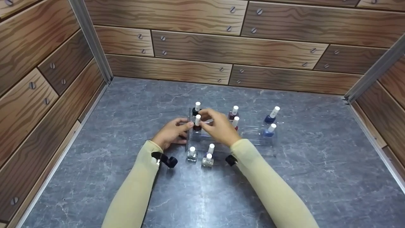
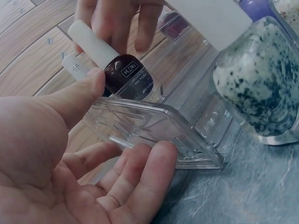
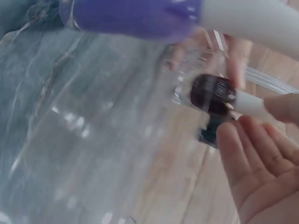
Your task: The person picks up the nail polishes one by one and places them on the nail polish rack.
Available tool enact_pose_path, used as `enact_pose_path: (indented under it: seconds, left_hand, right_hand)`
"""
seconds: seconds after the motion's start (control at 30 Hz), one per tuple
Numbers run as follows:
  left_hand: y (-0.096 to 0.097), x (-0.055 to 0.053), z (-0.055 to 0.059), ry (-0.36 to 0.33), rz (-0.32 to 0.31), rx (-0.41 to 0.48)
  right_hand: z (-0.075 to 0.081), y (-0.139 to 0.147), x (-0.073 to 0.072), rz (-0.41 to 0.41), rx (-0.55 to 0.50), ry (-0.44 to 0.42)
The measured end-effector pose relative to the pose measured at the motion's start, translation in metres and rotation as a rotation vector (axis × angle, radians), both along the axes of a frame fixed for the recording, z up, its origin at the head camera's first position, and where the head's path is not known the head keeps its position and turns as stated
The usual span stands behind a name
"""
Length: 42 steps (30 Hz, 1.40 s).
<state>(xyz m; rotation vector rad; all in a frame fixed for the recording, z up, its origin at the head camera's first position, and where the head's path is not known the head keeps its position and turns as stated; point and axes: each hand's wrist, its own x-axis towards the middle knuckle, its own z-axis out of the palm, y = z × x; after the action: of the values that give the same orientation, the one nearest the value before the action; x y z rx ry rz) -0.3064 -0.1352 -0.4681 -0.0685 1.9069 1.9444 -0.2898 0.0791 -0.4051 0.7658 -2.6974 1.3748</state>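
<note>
On the grey marbled table (image 1: 316, 164), three small glass bottles with white caps (image 1: 207, 162) stand before the near-left corner of a clear plastic tiered rack (image 2: 187, 135). The left hand (image 1: 172, 133) rests against the rack's left edge, thumb and fingers apart. Just inside that edge, a dark red polish bottle (image 2: 124, 74) stands roughly upright, white cap uppermost. The right hand (image 1: 221, 126) reaches its cap from the right; whether thumb and fingers pinch it, I cannot tell. Beyond stands a blackish white-capped bottle (image 1: 195, 111).
</note>
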Motion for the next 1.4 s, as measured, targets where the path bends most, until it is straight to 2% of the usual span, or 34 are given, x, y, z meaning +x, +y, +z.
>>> enact_pose_path:
  seconds: [0.13, 0.23, 0.43, 0.6, 0.83, 0.93, 1.1, 1.3, 1.4]
  left_hand:
    - [-0.003, 0.000, 0.000, -0.005, 0.003, -0.005]
    - [-0.008, 0.000, 0.000, -0.001, 0.004, -0.017]
    - [-0.016, 0.001, 0.001, -0.005, -0.006, -0.033]
    - [-0.022, 0.002, 0.001, 0.001, -0.016, -0.043]
    - [-0.021, 0.000, 0.002, 0.005, -0.008, -0.037]
    - [-0.020, 0.000, 0.003, 0.010, 0.000, -0.035]
    - [-0.015, 0.000, 0.002, 0.014, -0.001, -0.032]
    - [-0.007, 0.002, 0.000, -0.002, -0.021, -0.035]
    - [-0.003, 0.002, -0.001, 0.002, -0.018, -0.036]
  right_hand:
    - [0.012, 0.021, 0.019, 0.022, -0.102, 0.006]
    - [0.019, 0.045, 0.035, 0.000, -0.126, 0.042]
    - [0.016, 0.093, 0.055, -0.074, -0.098, 0.194]
    - [0.013, 0.111, 0.059, -0.093, -0.035, 0.239]
    - [0.012, 0.112, 0.057, -0.029, 0.180, 0.177]
    - [0.008, 0.112, 0.054, -0.012, 0.233, 0.176]
    - [-0.003, 0.108, 0.055, 0.022, 0.246, 0.164]
    - [-0.021, 0.092, 0.069, 0.129, 0.210, -0.018]
    - [-0.029, 0.081, 0.075, 0.168, 0.249, -0.032]
